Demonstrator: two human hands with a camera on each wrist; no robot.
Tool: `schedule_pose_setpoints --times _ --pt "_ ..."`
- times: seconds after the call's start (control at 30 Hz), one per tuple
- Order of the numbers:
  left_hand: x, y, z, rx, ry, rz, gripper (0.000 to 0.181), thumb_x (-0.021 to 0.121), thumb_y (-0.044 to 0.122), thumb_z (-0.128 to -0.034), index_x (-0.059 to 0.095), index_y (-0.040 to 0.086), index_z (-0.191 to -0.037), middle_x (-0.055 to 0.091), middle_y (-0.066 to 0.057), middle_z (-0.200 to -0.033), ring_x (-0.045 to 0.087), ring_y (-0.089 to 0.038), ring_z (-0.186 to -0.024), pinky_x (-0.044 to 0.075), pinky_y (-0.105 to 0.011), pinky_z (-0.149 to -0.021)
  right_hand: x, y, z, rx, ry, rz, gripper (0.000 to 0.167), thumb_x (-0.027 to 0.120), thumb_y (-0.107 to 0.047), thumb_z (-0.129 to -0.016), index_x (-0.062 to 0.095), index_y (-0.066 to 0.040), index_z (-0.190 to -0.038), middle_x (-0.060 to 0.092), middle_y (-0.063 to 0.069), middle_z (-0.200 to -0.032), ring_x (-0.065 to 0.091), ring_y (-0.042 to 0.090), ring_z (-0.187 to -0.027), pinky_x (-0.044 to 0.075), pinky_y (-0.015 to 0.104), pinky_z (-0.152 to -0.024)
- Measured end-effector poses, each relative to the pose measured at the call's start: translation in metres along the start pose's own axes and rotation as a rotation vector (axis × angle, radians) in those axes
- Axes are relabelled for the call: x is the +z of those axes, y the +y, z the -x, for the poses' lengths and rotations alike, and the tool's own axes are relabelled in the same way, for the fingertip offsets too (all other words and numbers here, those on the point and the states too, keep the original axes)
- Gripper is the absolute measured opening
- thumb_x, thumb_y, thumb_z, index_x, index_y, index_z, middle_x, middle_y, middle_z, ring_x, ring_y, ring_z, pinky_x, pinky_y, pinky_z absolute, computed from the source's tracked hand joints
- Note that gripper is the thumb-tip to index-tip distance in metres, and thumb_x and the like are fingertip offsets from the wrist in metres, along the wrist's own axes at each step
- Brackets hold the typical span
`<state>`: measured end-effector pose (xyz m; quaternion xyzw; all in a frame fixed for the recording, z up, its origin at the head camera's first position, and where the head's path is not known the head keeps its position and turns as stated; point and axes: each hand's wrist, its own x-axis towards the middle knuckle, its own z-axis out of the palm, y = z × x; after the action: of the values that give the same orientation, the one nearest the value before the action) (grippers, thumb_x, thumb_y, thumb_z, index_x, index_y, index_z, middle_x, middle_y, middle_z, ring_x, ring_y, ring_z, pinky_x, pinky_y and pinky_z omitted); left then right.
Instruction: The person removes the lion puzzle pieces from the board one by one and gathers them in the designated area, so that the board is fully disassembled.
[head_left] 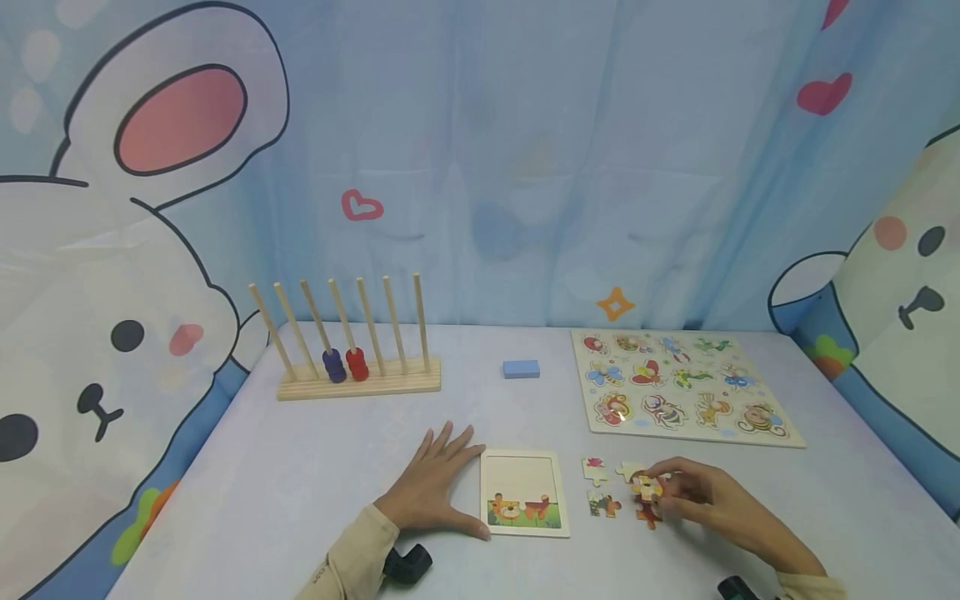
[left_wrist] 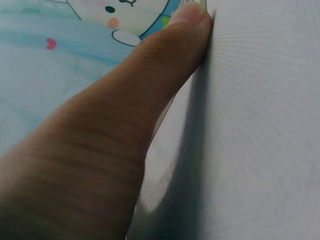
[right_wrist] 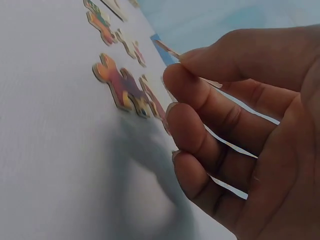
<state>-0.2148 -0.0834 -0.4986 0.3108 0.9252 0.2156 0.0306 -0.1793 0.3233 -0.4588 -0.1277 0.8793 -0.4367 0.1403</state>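
puzzle piece (head_left: 648, 486) pinched in right hand (head_left: 711, 502)

Puzzle tray (head_left: 519, 475), L edge: L hand (head_left: 431, 487) blocks.
R of tray: slim gap, then loose pcs (head_left: 592, 472) & R hand (head_left: 705, 500) in way.
Bhd tray: passable to blue block (head_left: 521, 369).
Bhd-L of tray: tall peg rack (head_left: 360, 387) obstr.

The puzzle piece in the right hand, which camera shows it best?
The head view, because the puzzle piece shows its colourful picture there, in the right hand. The right wrist view shows it nearly edge-on, just a thin strip. The left wrist view doesn't show it.
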Motion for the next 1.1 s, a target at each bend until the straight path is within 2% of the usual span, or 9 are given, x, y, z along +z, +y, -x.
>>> schedule_pose_setpoints --times 0.3,0.43,0.67,1.0,1.1 --pt "-0.001 0.001 0.000 -0.003 -0.006 0.001 0.110 0.075 0.071 -0.0595 0.035 0.021 -0.149 0.019 -0.004 -0.160 0.004 -0.032 -0.148 0.003 -0.052 -0.119 -0.011 0.011 0.010 0.068 0.010 0.028 0.045 0.066 -0.022 -0.091 0.053 0.004 -0.125 0.055 0.004 -0.079 0.053 0.008 -0.068 0.040 0.025 -0.055" --pt "-0.001 0.001 -0.001 -0.004 -0.005 -0.003 0.111 0.074 0.072 -0.0592 0.035 0.021 -0.149 0.019 -0.004 -0.160 0.004 -0.032 -0.148 0.003 -0.052 -0.119 -0.017 0.017 0.015 0.081 -0.005 0.022 0.046 0.065 -0.021 -0.092 0.051 0.005 -0.128 0.057 0.004 -0.078 0.053 0.009 -0.064 0.041 0.025 -0.053" --pt "0.000 0.000 0.000 0.000 -0.003 -0.007 0.111 0.075 0.072 -0.0588 0.035 0.021 -0.149 0.019 -0.004 -0.160 0.004 -0.032 -0.148 0.003 -0.053 -0.119 -0.026 0.026 0.024 0.106 -0.058 0.012 0.045 0.062 -0.015 -0.092 0.049 0.013 -0.126 0.060 0.006 -0.080 0.051 0.010 -0.062 0.043 0.027 -0.051" --pt "0.002 -0.002 -0.001 0.006 -0.001 -0.006 0.110 0.074 0.072 -0.0596 0.035 0.021 -0.149 0.019 -0.004 -0.160 0.004 -0.032 -0.148 0.003 -0.053 -0.119 -0.028 0.033 0.024 0.111 -0.062 0.056 0.046 0.064 -0.016 -0.091 0.053 0.011 -0.126 0.060 0.008 -0.079 0.051 0.009 -0.062 0.043 0.026 -0.051" --pt "0.001 -0.001 -0.001 0.002 -0.002 -0.011 0.111 0.073 0.073 -0.0593 0.035 0.022 -0.149 0.019 -0.004 -0.160 0.004 -0.032 -0.148 0.002 -0.052 -0.119 -0.027 0.034 0.023 0.136 -0.055 0.064 0.047 0.065 -0.018 -0.090 0.052 0.010 -0.126 0.059 0.007 -0.077 0.051 0.010 -0.062 0.043 0.027 -0.051"
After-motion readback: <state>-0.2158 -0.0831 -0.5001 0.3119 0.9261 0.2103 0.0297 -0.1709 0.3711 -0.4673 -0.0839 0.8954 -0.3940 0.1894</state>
